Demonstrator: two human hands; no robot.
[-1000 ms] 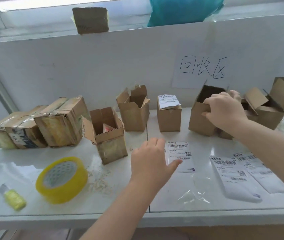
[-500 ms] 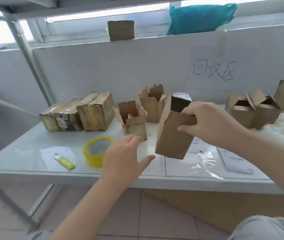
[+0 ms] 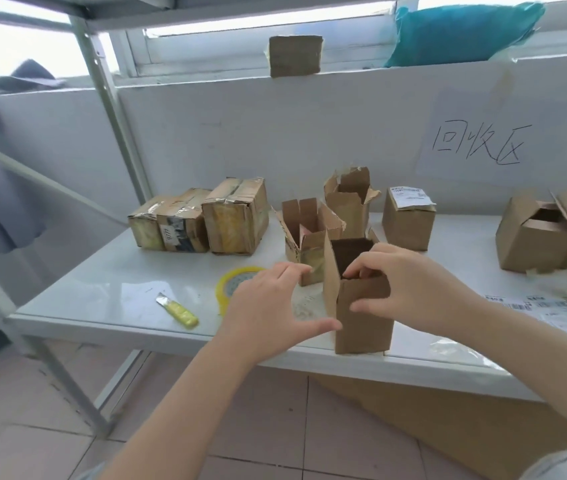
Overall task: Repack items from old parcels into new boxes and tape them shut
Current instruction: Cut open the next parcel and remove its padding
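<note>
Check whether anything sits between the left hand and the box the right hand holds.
Nothing visible does. The left hand is open beside the box, thumb nearly touching its side. The right hand grips the box's rim. The tape roll lies behind the left hand.

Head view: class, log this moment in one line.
open box: upright at table edge | right hand: grips rim | left hand: open beside it | tape roll: untouched

L grip (image 3: 264, 317) open, fingers straight, thumb out, R grip (image 3: 413, 289) fingers curled, pinching, forearms fwd
</note>
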